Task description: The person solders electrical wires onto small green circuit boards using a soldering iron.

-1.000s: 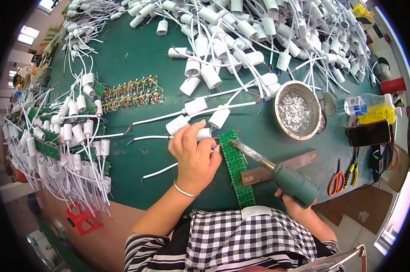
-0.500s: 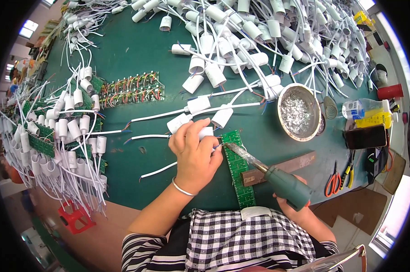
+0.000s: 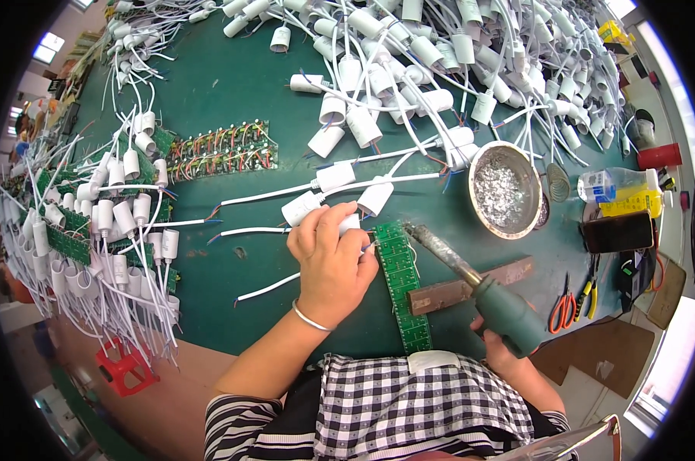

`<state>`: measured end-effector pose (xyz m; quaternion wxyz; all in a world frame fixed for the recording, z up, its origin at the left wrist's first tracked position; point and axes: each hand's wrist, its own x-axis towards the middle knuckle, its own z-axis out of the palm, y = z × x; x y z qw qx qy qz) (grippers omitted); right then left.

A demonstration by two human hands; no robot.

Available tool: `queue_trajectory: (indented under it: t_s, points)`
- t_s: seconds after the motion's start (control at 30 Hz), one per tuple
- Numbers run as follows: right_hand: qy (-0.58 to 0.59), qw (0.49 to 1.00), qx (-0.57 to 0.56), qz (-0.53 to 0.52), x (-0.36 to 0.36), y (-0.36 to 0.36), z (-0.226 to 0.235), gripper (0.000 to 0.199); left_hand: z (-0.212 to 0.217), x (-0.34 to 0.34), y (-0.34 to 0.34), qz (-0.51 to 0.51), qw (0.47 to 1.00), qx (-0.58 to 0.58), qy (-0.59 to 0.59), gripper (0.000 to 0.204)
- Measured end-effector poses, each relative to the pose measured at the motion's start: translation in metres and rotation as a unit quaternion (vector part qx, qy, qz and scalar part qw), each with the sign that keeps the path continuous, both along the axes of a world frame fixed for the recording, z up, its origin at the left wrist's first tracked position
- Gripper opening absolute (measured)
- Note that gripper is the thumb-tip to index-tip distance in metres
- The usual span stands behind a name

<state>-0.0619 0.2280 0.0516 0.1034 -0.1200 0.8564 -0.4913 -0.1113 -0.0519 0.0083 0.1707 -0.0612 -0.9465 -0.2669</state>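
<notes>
My left hand (image 3: 328,265) is closed in a pinch at the far left edge of a long green circuit board (image 3: 399,284). It holds a white wired lamp holder (image 3: 349,223), partly hidden by the fingers, with thin wire ends reaching the board. My right hand (image 3: 502,352) grips the dark green handle of a large soldering iron (image 3: 510,315). The iron's metal tip is just right of the board's far end, apart from the wires. Beneath its shaft, a brown rectangular bar (image 3: 470,284) lies across the table, one end against the board.
A round bowl (image 3: 474,192) of silvery flakes stands right of the board. Piles of white lamp holders (image 3: 363,123) fill the far side; more with boards (image 3: 71,244) crowd the left. Orange-handled pliers (image 3: 562,311), yellow-handled cutters (image 3: 589,296) and a phone (image 3: 620,233) lie right.
The soldering iron has moved right and toward me, its tip leaving the wire at the board's edge. My left hand has stayed in place with its pinch.
</notes>
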Motion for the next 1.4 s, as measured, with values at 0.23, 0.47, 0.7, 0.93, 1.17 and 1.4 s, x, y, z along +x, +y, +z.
queue_trajectory:
  t_s: [0.23,0.47,0.7,0.93,1.17,1.4]
  points:
    - [0.011,0.998,-0.067,-0.013,-0.003,-0.008,-0.001,0.013,0.001,0.000,0.001,-0.001,1.000,0.001,-0.003,0.018]
    - [0.020,1.000,0.002,0.001,0.000,-0.006,0.000,0.033,0.000,0.000,-0.001,-0.013,1.000,0.002,0.014,0.019]
    - [0.061,0.997,0.046,0.020,0.009,0.005,-0.012,0.042,0.001,0.002,-0.004,-0.044,0.998,0.045,0.023,0.018]
    - [0.078,0.993,0.028,0.079,-0.004,-0.006,-0.001,0.027,0.001,0.002,-0.003,-0.037,0.999,0.024,0.029,0.018]
    - [0.050,0.994,0.063,0.069,0.006,0.001,-0.014,0.026,0.001,0.000,-0.002,-0.035,0.999,0.020,0.025,0.017]
    - [0.073,0.992,0.067,0.072,0.003,-0.004,-0.009,0.027,0.000,-0.001,-0.002,-0.040,0.999,0.020,0.014,0.022]
